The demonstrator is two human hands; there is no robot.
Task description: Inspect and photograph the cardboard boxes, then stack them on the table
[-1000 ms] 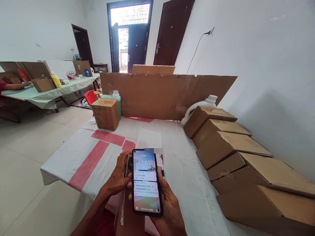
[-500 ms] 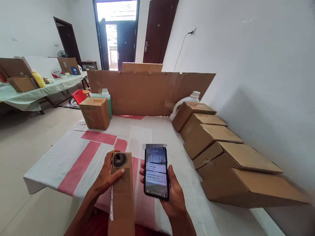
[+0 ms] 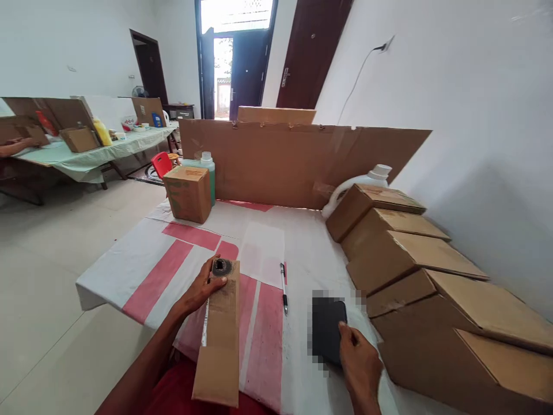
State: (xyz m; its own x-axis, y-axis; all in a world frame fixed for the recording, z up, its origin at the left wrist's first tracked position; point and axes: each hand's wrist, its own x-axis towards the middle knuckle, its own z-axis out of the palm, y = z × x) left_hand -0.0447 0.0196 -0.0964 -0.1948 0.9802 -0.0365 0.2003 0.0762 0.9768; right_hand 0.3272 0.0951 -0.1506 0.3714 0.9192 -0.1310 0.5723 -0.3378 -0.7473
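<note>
grasping the dark phone [image 3: 330, 331] by one edge, right of the pen [image 3: 284, 286] on the desk [image 3: 306, 253], the right hand [image 3: 362, 362] could let it slip should its pinching grip loosen, while the left hand [image 3: 202, 291] clasps a long cardboard box [image 3: 222, 331].

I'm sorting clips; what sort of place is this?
Probably a makeshift indoor workroom: a covered table with a cardboard panel at its far edge, cardboard boxes along one side, and a second covered table beyond.
</note>
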